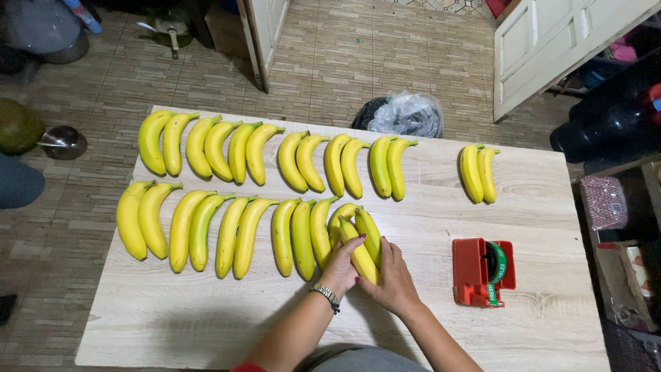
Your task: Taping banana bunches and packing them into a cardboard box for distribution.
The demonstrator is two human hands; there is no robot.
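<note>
The lower ends of the pair of bananas [363, 242] at the right end of the near row are hidden under the person's left hand [340, 270] and right hand [391, 275], both closed around them just left of the red tape dispenser [482, 271], while the table [206, 317] is cut off at the bottom edge. Left of the dispenser the near row counts twelve bananas with the held pair. The far row beyond the dispenser counts twelve bananas, and a separate pair [478, 173] lies straight behind it.
</note>
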